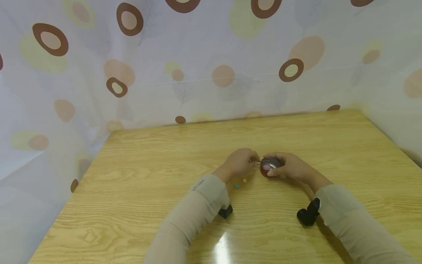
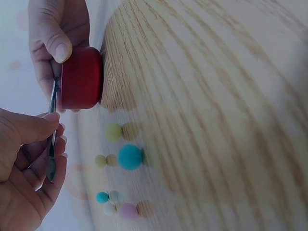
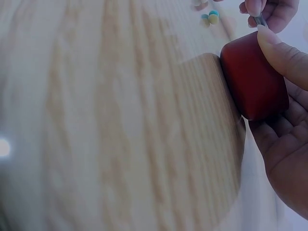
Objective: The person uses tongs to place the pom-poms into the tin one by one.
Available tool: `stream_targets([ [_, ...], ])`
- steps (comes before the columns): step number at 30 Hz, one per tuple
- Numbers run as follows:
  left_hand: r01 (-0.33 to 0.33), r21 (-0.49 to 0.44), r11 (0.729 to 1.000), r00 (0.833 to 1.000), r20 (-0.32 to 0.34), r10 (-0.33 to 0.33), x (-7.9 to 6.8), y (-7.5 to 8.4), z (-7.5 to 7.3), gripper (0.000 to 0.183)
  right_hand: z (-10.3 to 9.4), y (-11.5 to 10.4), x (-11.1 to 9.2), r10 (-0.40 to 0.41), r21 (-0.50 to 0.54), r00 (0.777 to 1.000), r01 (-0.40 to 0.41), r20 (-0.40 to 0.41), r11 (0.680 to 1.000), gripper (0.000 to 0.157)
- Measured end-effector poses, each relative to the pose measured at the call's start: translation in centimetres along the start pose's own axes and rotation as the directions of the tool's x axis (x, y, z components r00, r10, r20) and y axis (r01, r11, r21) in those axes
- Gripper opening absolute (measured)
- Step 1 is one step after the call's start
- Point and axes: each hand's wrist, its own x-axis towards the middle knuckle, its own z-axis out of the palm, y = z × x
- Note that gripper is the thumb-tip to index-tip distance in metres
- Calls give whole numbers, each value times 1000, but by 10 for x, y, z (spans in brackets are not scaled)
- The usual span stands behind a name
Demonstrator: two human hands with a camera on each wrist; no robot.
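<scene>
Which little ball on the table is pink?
The pink ball is lowest in the left wrist view, beside the pale ball. The others there are yellow balls and teal balls.

- Left forearm [image 1: 184, 223]: slants up from 6 o'clock, pointing between 1 and 2 o'clock.
- Left hand [image 1: 242, 161]: thumb and fingers pinch, the other fingers curled.
- Right forearm [image 1: 359, 220]: rises from 4 o'clock, pointing near 10 o'clock.
- Right hand [image 1: 290, 167]: near the left hand, at its 3 o'clock; grips, right thumb [image 3: 284, 55] opposite curved fingers.
</scene>
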Motion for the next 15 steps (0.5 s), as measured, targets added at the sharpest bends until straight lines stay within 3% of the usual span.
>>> stream_targets([
  [15,6,19,1000,999,-43,-5,-15,-11,-9,19,1,2,1,-13,-23,1000,13,-13,1000,66],
])
